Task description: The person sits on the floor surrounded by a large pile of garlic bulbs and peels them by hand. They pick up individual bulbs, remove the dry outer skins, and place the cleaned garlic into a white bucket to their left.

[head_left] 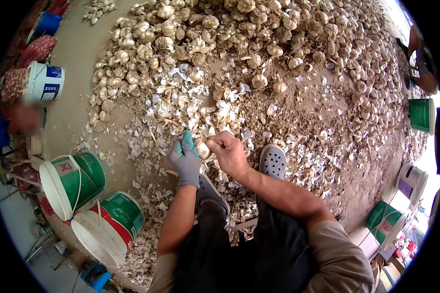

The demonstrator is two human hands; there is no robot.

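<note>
A pale garlic bulb [202,148] is between my two hands, above a litter of papery skins. My left hand [185,158], in a grey glove with teal fingertips, grips it from the left. From the right, the bare fingers of my right hand [230,152] are pinched against the bulb's side. Whether a bit of skin is between those fingertips is too small to tell. Beyond my hands, loose white garlic skins [190,105] cover the ground, and a large heap of whole garlic bulbs [244,29] spreads across the far side.
Two green-and-white buckets [87,178] [115,219] lie tipped at the near left; a white bucket [46,80] stands farther off. Green buckets [422,115] [384,222] stand on the right. My feet wear grey clogs [273,162]. Another person's arm [425,73] shows at the far right.
</note>
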